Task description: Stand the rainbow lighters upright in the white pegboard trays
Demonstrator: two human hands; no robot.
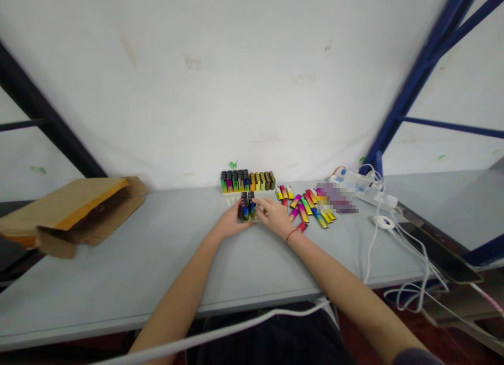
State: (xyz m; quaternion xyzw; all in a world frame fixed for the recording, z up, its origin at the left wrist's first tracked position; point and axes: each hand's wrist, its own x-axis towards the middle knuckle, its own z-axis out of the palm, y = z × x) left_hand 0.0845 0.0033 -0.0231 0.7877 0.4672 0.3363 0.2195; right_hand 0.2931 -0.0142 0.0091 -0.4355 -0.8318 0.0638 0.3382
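Forearms (185,296) outstretched, left hand (229,221) and right hand (274,217), upright lighters (247,206) between their fingers (260,202)

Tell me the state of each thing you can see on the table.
Small lighter block, upright, between both hands.
Left hand, against the block's left side.
Right hand, fingers on the block's right side.
Lighter rows, upright, tightly packed.
Loose lighters, lying down, scattered.
Cardboard mailer, flap open.
Power strip, cables plugged in.

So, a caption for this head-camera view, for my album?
Left hand and right hand clasp a block of upright lighters on a grey table, beside loose lighters.
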